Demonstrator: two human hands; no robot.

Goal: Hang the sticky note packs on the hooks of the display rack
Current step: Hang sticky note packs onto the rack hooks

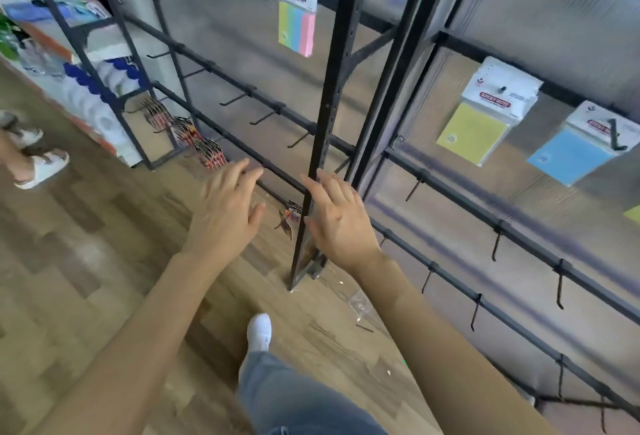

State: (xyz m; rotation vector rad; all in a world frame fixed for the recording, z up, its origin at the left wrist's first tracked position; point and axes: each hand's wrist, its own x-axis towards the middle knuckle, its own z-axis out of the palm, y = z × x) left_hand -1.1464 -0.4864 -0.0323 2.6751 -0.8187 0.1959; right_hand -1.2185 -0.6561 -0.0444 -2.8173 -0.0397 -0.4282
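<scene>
- Head view: I see my left hand (225, 206) and right hand (341, 223) holding nothing, fingers loosely spread, either side of the black perforated post of the display rack (332, 88).
- Sticky note packs already hang: a striped pack (298, 19) upper middle, with a yellow pack (481, 123) and a blue pack (575, 150) to the right.
- Thin black hooks (235, 99) jut from the lower rails.
- Wood-plank floor (86, 261) lies open to the left.

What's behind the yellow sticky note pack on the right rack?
Several white header cards fan out behind the yellow pack on its hook, with the translucent panel beyond. Their pads are covered, so colours and count are unclear.
</scene>
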